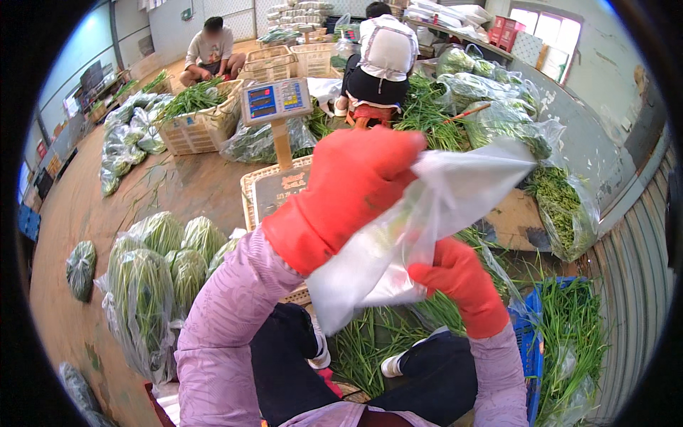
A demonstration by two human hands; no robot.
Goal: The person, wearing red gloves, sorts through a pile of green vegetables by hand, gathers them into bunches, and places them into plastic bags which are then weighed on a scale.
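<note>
Both my hands wear red rubber gloves below lilac sleeves. My left hand (348, 188) is raised in the middle of the view and grips the upper part of a clear empty plastic bag (434, 213). My right hand (459, 281) pinches the same bag lower down, near its bunched middle. The bag's top corner spreads out to the right. Loose green leafy stalks (370, 341) lie on the floor under my hands, between my dark-trousered legs.
A weighing scale (276, 101) on a post stands over a cream basket (250, 188) ahead. Filled bags of greens (149, 285) lie at left, more at right (565, 206). A blue crate (530, 349) sits at lower right. Two people sit working farther back.
</note>
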